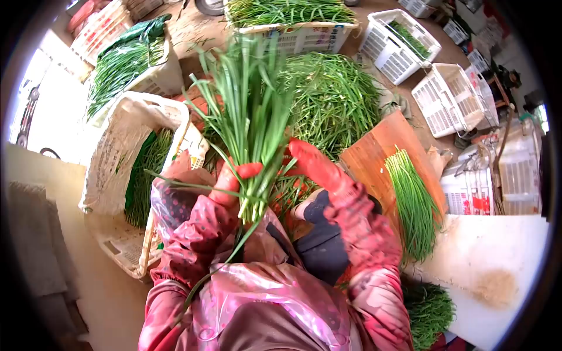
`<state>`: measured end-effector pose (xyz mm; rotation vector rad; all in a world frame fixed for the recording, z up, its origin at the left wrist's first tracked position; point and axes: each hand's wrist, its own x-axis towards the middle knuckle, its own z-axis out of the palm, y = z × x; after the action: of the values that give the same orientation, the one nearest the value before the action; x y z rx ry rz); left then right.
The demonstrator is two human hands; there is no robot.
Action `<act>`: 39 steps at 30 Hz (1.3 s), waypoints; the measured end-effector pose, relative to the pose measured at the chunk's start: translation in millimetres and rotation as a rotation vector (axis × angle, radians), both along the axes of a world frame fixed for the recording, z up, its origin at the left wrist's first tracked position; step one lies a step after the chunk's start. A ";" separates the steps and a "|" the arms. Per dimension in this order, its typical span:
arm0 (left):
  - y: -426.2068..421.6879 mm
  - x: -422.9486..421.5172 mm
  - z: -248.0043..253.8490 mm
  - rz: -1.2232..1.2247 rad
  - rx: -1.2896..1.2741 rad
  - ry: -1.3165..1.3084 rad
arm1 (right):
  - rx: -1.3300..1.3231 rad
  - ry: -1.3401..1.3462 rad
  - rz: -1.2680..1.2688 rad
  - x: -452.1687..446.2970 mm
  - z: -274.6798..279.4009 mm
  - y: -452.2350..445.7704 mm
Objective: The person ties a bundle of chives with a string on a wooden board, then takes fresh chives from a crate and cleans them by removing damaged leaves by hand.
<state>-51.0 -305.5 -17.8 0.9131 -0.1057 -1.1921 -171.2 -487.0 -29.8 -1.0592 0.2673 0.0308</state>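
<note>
My left hand (228, 181), in a red glove, is wrapped round the lower stems of a bunch of long green leaves (249, 111). The bunch stands upright with its pale stem ends down, and a few long blades hang loose from it. At the right side of the bunch is my right hand (319, 165), also gloved in red; its fingertips are partly hidden and blurred at the leaves, so their grip cannot be made out. A neat bundle of greens (411, 202) lies on a brown board (374, 143) to the right.
A big heap of greens (333, 96) lies beyond my hands. To the left stands a white crate (105, 158) with greens inside. Filled crates stand at the back, other white crates (448, 99) at the right. A pale board (492, 251) is at the lower right.
</note>
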 end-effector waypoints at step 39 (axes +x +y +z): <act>-27.7 36.7 -119.7 -0.521 0.706 -1.526 | -0.873 -0.009 -0.619 52.9 -167.7 27.6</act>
<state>-14.3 -333.2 -137.5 2.3736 -1.2576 -0.7037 -118.4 -459.4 -197.5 -1.7936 0.6209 -0.7026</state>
